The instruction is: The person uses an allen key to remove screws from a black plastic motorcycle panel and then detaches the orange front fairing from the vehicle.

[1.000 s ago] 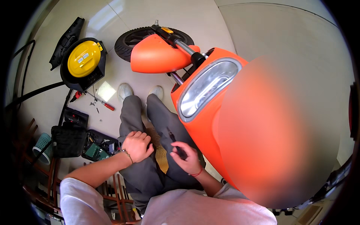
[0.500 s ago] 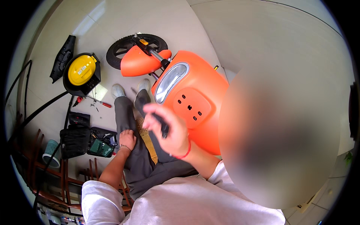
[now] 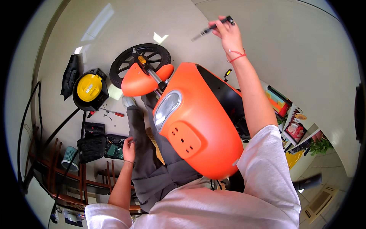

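My right hand (image 3: 231, 37) is raised beyond the far right side of an orange scooter body (image 3: 206, 129), closed round a screwdriver (image 3: 215, 26) with a black handle. Its metal shaft points left, away from the body. Beside my left leg, my left hand (image 3: 129, 150) has its fingers loosely apart and holds nothing. The scooter body leans across my lap, its clear headlight (image 3: 167, 110) facing left. Below the light, a raised panel (image 3: 183, 139) has several dark holes. Past my feet are the black front wheel (image 3: 164, 57) and orange mudguard (image 3: 133, 82).
An open black tool case (image 3: 91, 148) lies on the floor at left, near a red-handled screwdriver (image 3: 117, 113) and small loose parts. Farther up sit a black-and-yellow round unit (image 3: 90, 87) and a black panel (image 3: 70, 76). A shelf (image 3: 295, 126) stands at right.
My right hand has swung from above my lap to the far right, carrying the screwdriver. My left hand has lifted off my thigh. The scooter body appears lower in view.
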Demonstrator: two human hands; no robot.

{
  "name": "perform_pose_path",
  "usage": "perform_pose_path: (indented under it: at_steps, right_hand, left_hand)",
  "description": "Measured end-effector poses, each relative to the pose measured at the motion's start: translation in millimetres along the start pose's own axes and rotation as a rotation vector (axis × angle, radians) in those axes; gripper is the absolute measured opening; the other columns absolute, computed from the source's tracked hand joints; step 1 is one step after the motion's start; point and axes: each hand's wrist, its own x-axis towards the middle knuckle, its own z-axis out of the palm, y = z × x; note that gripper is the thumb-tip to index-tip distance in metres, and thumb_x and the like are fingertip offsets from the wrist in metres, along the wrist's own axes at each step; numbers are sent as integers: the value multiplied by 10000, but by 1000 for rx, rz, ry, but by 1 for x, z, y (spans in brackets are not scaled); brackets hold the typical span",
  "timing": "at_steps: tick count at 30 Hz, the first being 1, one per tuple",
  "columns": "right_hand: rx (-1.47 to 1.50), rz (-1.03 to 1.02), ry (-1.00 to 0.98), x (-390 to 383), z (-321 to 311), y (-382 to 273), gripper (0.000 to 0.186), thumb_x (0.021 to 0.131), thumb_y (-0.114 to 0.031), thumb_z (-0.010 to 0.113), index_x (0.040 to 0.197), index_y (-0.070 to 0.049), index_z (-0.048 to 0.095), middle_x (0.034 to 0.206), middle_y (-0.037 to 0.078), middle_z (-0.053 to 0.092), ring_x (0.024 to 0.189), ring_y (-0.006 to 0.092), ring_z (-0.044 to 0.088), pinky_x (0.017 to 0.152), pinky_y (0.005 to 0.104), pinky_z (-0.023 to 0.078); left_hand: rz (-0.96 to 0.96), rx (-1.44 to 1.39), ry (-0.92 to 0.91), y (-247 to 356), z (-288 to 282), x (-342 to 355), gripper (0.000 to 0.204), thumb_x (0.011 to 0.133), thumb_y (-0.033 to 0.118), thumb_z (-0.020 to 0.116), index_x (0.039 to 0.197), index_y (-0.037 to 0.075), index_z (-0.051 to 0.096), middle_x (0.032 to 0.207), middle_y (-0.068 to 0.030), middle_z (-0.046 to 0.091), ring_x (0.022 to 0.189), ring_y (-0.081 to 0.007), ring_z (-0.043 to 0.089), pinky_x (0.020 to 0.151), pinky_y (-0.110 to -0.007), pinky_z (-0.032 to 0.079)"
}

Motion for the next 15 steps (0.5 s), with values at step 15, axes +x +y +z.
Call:
perform_pose_path:
  at_steps: [15]
  right_hand:
    - [109, 537, -98, 37, 9, 229, 271, 961, -135, 458, 1200, -28, 528, 944, 58, 641, 849, 109, 600, 711, 242, 490]
  left_hand:
    - [121, -246, -26, 268, 74, 126, 178, 944, 144, 510, 1013, -4, 580, 912, -72, 630, 750, -112, 578, 723, -257, 471]
